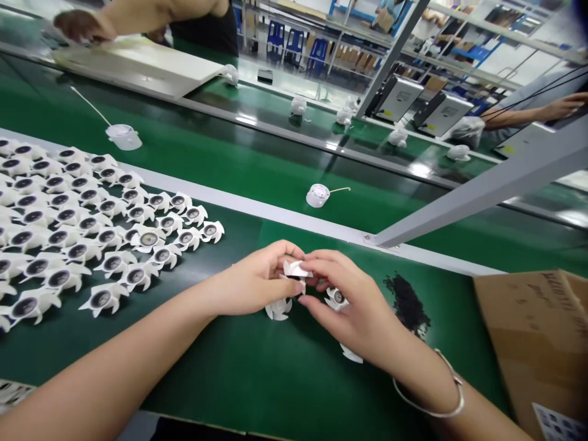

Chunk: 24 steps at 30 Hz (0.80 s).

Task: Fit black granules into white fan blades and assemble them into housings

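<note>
From my remote seat, the far left of the head view is filled with white star-shaped plastic parts (68, 233), each with a dark round centre, laid on the green conveyor belt (239, 392) in tight, near-touching rows. Packed this way, I judge, they take up little belt and stay within easy reach. Beyond them, past an aluminium rail (257, 207), a co-worker's hand (80, 26) rests on a white board (138, 64), and a round white unit with a thin stalk (123, 136) sits on the next belt.

At centre, the left hand (255, 278) is curled nearly closed, pinching a small white plastic piece (296, 268) at its fingertips. The right hand (353, 306) closes in from the other side, its fingertips on the same piece. Raised off the belt between both hands, the piece seems held that way for close, controlled handling. Under the right fingers sits another star-shaped part (337, 299); I cannot tell whether it is gripped or only touched. A loose white part (278, 309) lies just below the left hand.

Further right, a silver bangle (429, 386) circles the right wrist, and a pile of black granules (407, 303) lies just beside the right hand. A cardboard box (533, 343) stands at the belt's right side, within arm's reach.
</note>
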Each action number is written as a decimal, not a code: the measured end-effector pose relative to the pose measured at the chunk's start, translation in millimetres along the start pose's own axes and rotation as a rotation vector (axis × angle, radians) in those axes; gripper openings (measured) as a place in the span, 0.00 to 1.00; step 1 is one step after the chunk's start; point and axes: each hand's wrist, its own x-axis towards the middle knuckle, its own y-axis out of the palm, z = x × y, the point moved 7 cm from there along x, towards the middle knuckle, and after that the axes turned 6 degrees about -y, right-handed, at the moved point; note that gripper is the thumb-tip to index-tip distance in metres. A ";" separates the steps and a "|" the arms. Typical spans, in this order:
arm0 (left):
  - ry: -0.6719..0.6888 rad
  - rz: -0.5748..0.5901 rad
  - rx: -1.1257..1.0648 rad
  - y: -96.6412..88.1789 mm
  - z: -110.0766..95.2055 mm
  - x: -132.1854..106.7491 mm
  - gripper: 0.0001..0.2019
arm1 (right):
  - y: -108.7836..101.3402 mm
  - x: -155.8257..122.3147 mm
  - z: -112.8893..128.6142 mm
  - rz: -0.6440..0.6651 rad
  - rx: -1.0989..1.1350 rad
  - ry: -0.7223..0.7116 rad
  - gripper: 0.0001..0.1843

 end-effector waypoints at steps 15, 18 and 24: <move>0.205 -0.169 1.030 -45.2 -4.9 -4.1 0.24 | 5.4 35.0 -49.0 0.173 -0.379 0.106 0.09; 0.288 -0.197 1.087 -38.7 -16.4 -14.5 0.21 | -0.8 31.2 -46.7 0.089 -0.555 0.011 0.13; 0.465 0.015 1.268 26.0 -10.4 -35.0 0.10 | -87.8 -30.5 -34.0 -0.153 -0.710 0.070 0.14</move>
